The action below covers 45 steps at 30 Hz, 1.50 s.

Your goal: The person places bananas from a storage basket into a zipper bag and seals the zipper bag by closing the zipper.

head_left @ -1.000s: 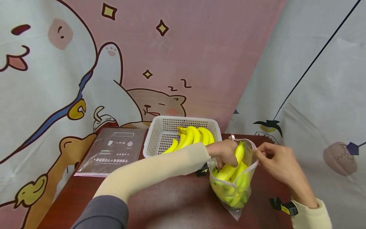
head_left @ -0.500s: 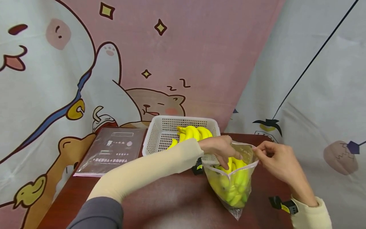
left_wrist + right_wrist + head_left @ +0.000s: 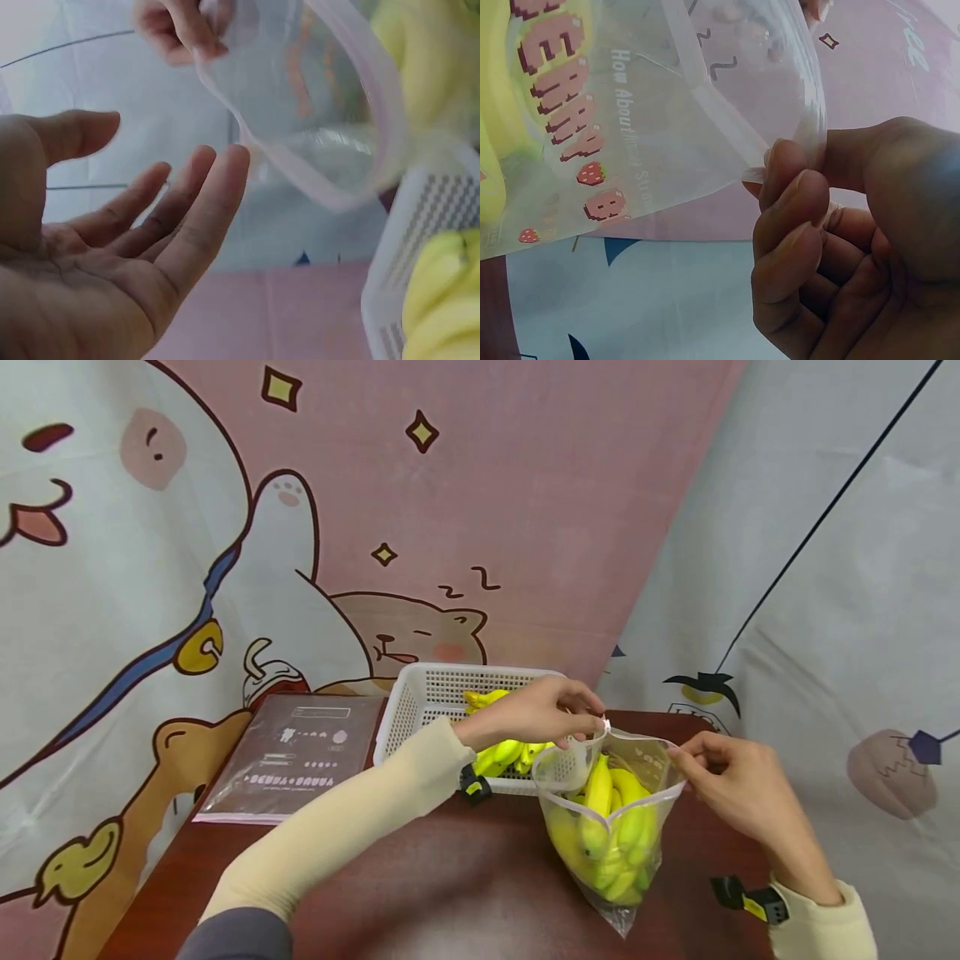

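Bag [image 3: 611, 827] (bananas [image 3: 603, 831] inside), left hand [image 3: 540, 714] now out.

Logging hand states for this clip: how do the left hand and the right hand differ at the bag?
The right hand pinches the rim of the clear bag between thumb and curled fingers. The left hand holds nothing; in its wrist view its fingers are straight and apart from the rim. The left hand sits over the basket edge, the right beyond the bag's other side. Both are level with the bag's open mouth.
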Each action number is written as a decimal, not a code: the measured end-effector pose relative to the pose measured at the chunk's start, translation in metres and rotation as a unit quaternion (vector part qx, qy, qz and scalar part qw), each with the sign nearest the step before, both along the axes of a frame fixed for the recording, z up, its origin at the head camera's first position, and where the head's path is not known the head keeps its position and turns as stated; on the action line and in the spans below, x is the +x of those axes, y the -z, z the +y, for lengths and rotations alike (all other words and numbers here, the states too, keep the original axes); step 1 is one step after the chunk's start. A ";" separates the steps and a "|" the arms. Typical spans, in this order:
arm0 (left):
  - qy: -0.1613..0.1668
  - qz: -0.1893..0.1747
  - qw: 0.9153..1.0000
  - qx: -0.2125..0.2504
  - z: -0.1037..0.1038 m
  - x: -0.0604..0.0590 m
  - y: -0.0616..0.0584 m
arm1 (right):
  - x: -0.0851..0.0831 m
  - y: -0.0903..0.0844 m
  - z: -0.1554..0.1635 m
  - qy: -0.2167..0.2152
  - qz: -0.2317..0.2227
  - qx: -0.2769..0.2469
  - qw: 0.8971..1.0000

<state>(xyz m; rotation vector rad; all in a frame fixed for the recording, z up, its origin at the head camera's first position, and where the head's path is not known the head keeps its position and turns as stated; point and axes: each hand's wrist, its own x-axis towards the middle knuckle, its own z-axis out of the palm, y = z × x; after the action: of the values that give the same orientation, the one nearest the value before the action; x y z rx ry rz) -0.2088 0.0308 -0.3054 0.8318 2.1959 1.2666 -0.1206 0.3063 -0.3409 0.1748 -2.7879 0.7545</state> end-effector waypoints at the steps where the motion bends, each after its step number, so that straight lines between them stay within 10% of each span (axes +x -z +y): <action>1: 0.001 0.020 1.000 -0.004 -0.003 -0.001 0.002 | 0.000 0.000 0.000 -0.001 0.001 -0.001 1.000; 7: -0.004 0.127 0.991 -0.029 -0.026 -0.016 0.019 | 0.001 0.000 0.001 -0.002 0.000 -0.004 1.000; 20: -0.051 0.176 0.976 -0.115 -0.070 -0.059 0.063 | 0.001 0.000 0.003 0.003 -0.005 -0.001 1.000; 45: -0.054 0.073 0.924 -0.372 -0.118 -0.116 0.141 | 0.002 0.000 0.004 0.007 -0.016 0.007 1.000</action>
<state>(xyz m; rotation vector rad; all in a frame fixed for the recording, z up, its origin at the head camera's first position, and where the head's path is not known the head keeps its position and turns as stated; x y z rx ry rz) -0.3243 -0.0871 -0.4466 0.4994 2.5767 0.3263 -0.1185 0.3099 -0.3407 0.1455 -2.8221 0.7423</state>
